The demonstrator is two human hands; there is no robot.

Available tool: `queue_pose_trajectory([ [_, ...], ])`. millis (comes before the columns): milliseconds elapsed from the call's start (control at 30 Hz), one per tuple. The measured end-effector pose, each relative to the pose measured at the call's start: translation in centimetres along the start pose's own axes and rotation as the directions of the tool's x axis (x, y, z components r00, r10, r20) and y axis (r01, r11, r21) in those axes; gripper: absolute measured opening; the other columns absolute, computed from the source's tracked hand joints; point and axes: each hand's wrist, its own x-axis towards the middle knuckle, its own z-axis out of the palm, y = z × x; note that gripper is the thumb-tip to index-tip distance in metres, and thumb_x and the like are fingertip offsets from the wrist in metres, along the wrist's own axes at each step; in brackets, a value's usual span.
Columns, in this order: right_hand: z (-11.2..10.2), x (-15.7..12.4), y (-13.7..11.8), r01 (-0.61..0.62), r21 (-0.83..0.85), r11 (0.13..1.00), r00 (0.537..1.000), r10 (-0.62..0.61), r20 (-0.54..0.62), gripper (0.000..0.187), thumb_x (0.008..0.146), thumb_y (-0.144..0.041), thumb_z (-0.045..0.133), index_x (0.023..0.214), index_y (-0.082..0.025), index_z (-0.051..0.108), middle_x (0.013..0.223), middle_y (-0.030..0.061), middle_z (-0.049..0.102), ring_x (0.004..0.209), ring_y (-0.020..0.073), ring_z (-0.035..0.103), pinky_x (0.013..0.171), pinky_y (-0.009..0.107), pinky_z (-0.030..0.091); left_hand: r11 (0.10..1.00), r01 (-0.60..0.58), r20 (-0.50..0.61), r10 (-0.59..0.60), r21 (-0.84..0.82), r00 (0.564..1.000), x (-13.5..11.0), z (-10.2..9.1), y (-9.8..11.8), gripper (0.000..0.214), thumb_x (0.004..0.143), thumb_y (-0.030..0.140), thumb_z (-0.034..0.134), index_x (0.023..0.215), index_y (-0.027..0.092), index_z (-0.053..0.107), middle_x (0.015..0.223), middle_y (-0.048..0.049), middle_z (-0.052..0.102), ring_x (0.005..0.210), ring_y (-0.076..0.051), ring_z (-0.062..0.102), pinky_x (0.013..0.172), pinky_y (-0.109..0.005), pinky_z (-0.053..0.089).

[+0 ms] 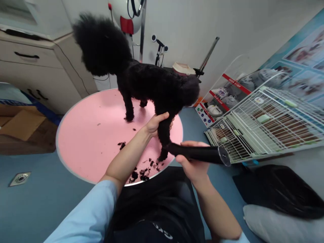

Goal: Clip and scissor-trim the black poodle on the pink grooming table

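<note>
A black poodle [146,81] stands on a round pink grooming table [88,135], head to the left, rump toward me. My left hand [155,123] is wrapped round the dog's hind leg just above the hock. My right hand [193,163] grips a black electric clipper [199,153], whose head touches the lower part of that same hind leg. Clumps of cut black fur [141,173] lie on the table near its front edge.
A white wire cage [265,121] lies tilted at the right, with a shelf of packaged goods [222,98] behind it. A black bag [278,189] and white cushion [278,222] sit at lower right. Cabinets [27,64] and cardboard [20,125] stand left; a floor drain [20,178] is set in the blue floor.
</note>
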Motion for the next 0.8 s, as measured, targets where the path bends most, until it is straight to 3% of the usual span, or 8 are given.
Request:
queue_pose_trajectory([
  [67, 0.6, 1.3, -0.6, 0.035, -0.044, 0.998, 0.999, -0.035, 0.003, 0.044, 0.064, -0.048, 0.084, 0.096, -0.027, 0.064, 0.092, 0.0052, 0.070, 0.082, 0.0259, 0.069, 0.077, 0.041, 0.057, 0.999, -0.027, -0.038, 0.028, 0.031, 0.999, 0.0, 0.2, 0.0, 0.040, 0.067, 0.041, 0.081, 0.079, 0.010, 0.060, 0.064, -0.0001, 0.054, 0.052, -0.008, 0.051, 0.047, -0.021, 0.041],
  [133, 1.5, 1.7, -0.7, -0.002, -0.117, 0.993, 0.992, 0.017, 0.126, 0.041, 0.066, -0.051, 0.083, 0.092, -0.026, 0.064, 0.085, 0.0051, 0.069, 0.072, 0.0249, 0.068, 0.070, 0.038, 0.056, 0.997, -0.053, -0.073, 0.057, 0.055, 0.996, -0.1, 0.4, 0.0, 0.038, 0.069, 0.040, 0.080, 0.080, 0.010, 0.060, 0.066, -0.0009, 0.056, 0.052, -0.009, 0.052, 0.047, -0.022, 0.042],
  [267, 2.7, 0.2, -0.5, -0.008, -0.296, 0.955, 0.971, 0.078, 0.228, 0.049, 0.058, -0.056, 0.085, 0.089, -0.024, 0.063, 0.077, 0.0049, 0.068, 0.065, 0.0256, 0.068, 0.061, 0.034, 0.052, 0.989, -0.101, -0.137, 0.116, 0.106, 0.984, -0.2, 0.6, 0.1, 0.039, 0.067, 0.039, 0.082, 0.080, 0.010, 0.059, 0.065, -0.0010, 0.058, 0.050, -0.009, 0.054, 0.046, -0.022, 0.043],
  [367, 2.4, 0.0, -1.1, 0.016, -0.325, 0.946, 0.963, 0.073, 0.259, 0.048, 0.059, -0.055, 0.085, 0.089, -0.025, 0.064, 0.072, 0.0030, 0.068, 0.061, 0.0244, 0.067, 0.058, 0.033, 0.051, 0.984, -0.120, -0.153, 0.139, 0.131, 0.978, -0.3, 0.8, 0.2, 0.041, 0.065, 0.040, 0.083, 0.080, 0.010, 0.059, 0.064, -0.0010, 0.059, 0.051, -0.010, 0.056, 0.047, -0.023, 0.045],
  [533, 1.8, 2.2, -1.5, -0.073, -0.214, 0.974, 0.978, 0.112, 0.175, 0.036, 0.066, -0.047, 0.083, 0.087, -0.023, 0.066, 0.074, 0.0039, 0.071, 0.067, 0.0250, 0.068, 0.063, 0.035, 0.053, 0.984, -0.111, -0.133, 0.130, 0.136, 0.983, -0.4, 0.7, 0.4, 0.043, 0.064, 0.043, 0.084, 0.080, 0.010, 0.061, 0.065, -0.0010, 0.059, 0.052, -0.010, 0.056, 0.048, -0.023, 0.045],
  [633, 2.2, 0.8, 0.5, -0.178, -0.095, 0.980, 0.904, 0.201, 0.378, 0.033, 0.067, -0.038, 0.081, 0.093, -0.023, 0.066, 0.074, 0.0016, 0.072, 0.062, 0.0216, 0.066, 0.056, 0.032, 0.052, 0.978, -0.082, -0.134, 0.109, 0.193, 0.985, -0.7, -0.4, 0.7, 0.049, 0.062, 0.050, 0.083, 0.082, 0.011, 0.063, 0.065, -0.0026, 0.061, 0.052, -0.012, 0.057, 0.048, -0.025, 0.046],
  [700, 2.3, -0.9, 2.4, -0.254, -0.005, 0.967, 0.860, 0.228, 0.456, 0.025, 0.073, -0.034, 0.075, 0.093, -0.023, 0.066, 0.076, 0.0016, 0.072, 0.062, 0.0200, 0.066, 0.055, 0.031, 0.053, 0.952, -0.128, -0.174, 0.181, 0.277, 0.968, -1.1, -1.5, 1.0, 0.049, 0.062, 0.050, 0.084, 0.085, 0.012, 0.063, 0.065, -0.0029, 0.062, 0.052, -0.013, 0.058, 0.048, -0.024, 0.046],
  [800, 2.0, -2.0, 4.8, -0.288, 0.215, 0.933, 0.935, 0.226, 0.273, 0.024, 0.075, -0.034, 0.072, 0.092, -0.022, 0.062, 0.084, 0.0046, 0.074, 0.070, 0.0215, 0.069, 0.061, 0.034, 0.057, 0.893, -0.227, -0.264, 0.343, 0.388, 0.901, -1.9, -3.2, 1.0, 0.048, 0.059, 0.042, 0.088, 0.090, 0.016, 0.062, 0.065, -0.0005, 0.064, 0.052, -0.012, 0.059, 0.048, -0.023, 0.046],
])
